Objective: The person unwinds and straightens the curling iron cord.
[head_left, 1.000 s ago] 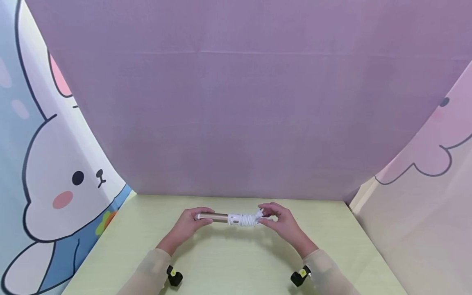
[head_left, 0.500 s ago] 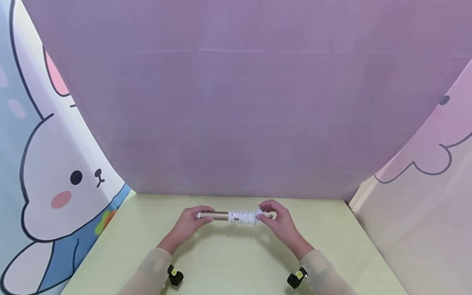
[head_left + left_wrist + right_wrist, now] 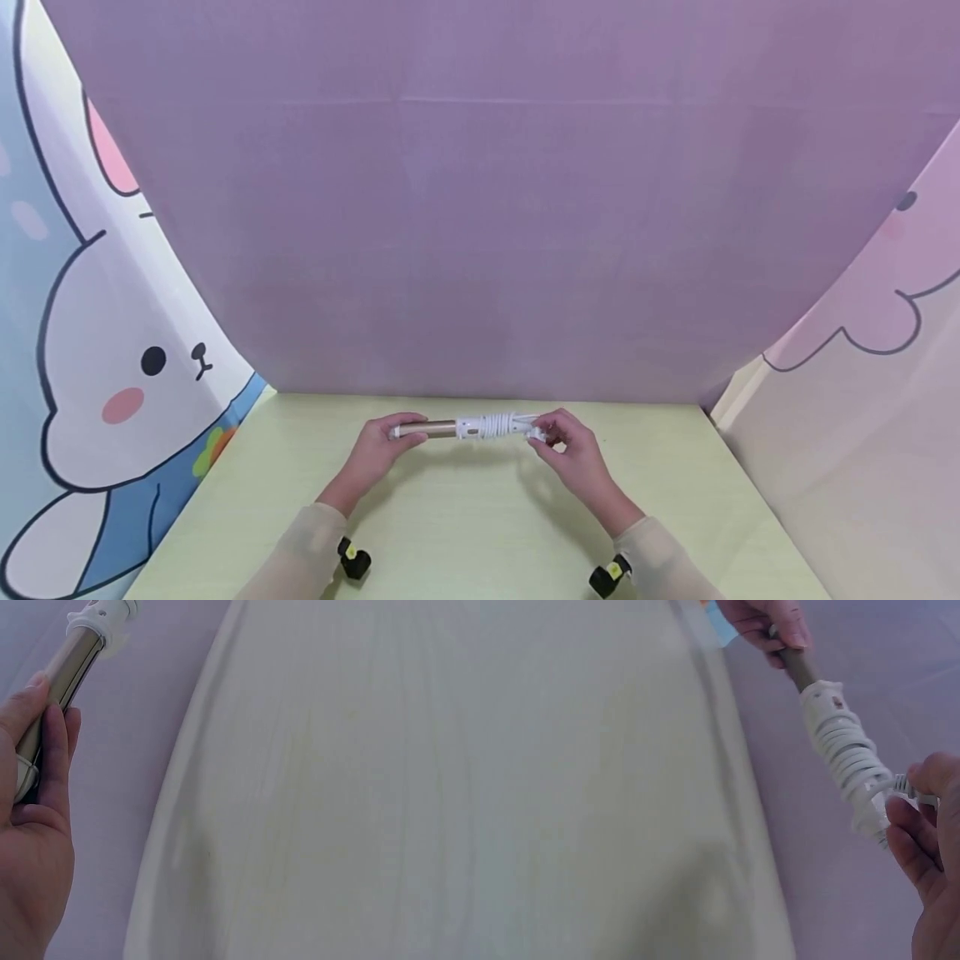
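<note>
Purple cloth (image 3: 480,208) fills the upper middle of the head view, a printed cartoon animal (image 3: 112,367) at the left edge, and the pale table (image 3: 465,525) spreads across the bottom. Between my hands, at lower centre, lies the rod (image 3: 437,429), nearly level, its gold barrel toward the left and its white handle (image 3: 467,428) toward the right; by the shadows, I seem to have it raised off the table. White cord (image 3: 497,426) circles the handle in close coils. My main worry is those coils: if my pinch slips, the tail could spring back and the wraps loosen. Pulling too hard might also drag the rod askew, since my other hold is only at the far end, and a weak hold there could let it drop. My left hand (image 3: 377,447) is curled round the barrel, thumb against fingers. My right hand (image 3: 572,443) has thumb and fingertips nearly together, nipping the cord beside the handle's end.
</note>
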Tool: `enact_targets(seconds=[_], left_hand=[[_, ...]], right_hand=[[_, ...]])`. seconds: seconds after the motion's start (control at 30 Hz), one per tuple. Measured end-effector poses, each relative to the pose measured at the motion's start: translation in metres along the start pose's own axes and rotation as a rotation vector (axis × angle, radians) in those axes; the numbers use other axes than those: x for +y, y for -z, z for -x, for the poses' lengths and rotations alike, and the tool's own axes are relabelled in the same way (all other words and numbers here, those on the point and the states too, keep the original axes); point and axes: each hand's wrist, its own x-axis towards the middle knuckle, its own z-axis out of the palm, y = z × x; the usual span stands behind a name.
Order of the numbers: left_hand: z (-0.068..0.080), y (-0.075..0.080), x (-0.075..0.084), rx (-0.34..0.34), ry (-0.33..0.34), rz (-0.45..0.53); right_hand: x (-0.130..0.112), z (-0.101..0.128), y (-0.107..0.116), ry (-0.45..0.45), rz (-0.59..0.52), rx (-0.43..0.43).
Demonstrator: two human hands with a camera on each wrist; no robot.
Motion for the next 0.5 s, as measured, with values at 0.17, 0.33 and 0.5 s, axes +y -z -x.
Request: enact_targets(seconds=[0.17, 0.33, 0.5], left_hand=[[0.0, 0.001, 0.002, -0.001, 0.003, 0.021], [0.0, 0.005, 0.003, 0.0, -0.011, 0.02], [0.002, 0.009, 0.003, -0.041, -0.023, 0.021]], right_hand=[[0.004, 0.007, -0.003, -0.136, -0.024, 0.007], [0.011, 0.011, -0.003, -0.25, -0.016, 0.017], [0.023, 0.011, -0.001, -0.339, -0.063, 0.031]])
